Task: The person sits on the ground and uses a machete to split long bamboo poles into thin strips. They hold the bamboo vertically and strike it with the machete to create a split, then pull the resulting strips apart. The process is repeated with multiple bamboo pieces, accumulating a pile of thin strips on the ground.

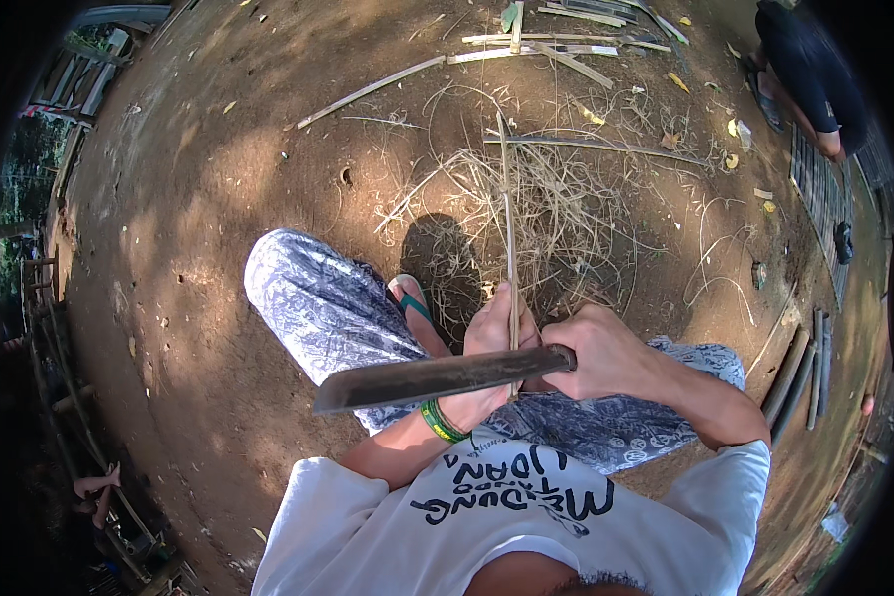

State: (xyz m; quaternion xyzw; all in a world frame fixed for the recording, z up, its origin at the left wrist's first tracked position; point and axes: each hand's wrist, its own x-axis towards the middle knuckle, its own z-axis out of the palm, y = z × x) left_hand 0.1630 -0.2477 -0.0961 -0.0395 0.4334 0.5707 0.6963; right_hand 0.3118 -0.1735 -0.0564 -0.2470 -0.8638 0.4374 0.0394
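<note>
My left hand (489,333) is closed around a long, thin bamboo strip (510,223), which points away from me over the ground. A green and yellow band circles that wrist. My right hand (601,348) grips the handle of a machete (417,381). Its broad dark blade lies crosswise over my left wrist and the strip's near end, with the tip toward the left. Whether the blade touches the strip I cannot tell. Beyond my hands a loose heap of pale bamboo shavings (556,204) covers the brown soil.
Split bamboo pieces (536,50) lie at the far side, and another strip (606,146) crosses the shavings. Dark bamboo poles (800,372) rest at the right. Another person (810,74) is at the far right, near a slatted bamboo panel (819,209). A bamboo fence (60,377) runs along the left.
</note>
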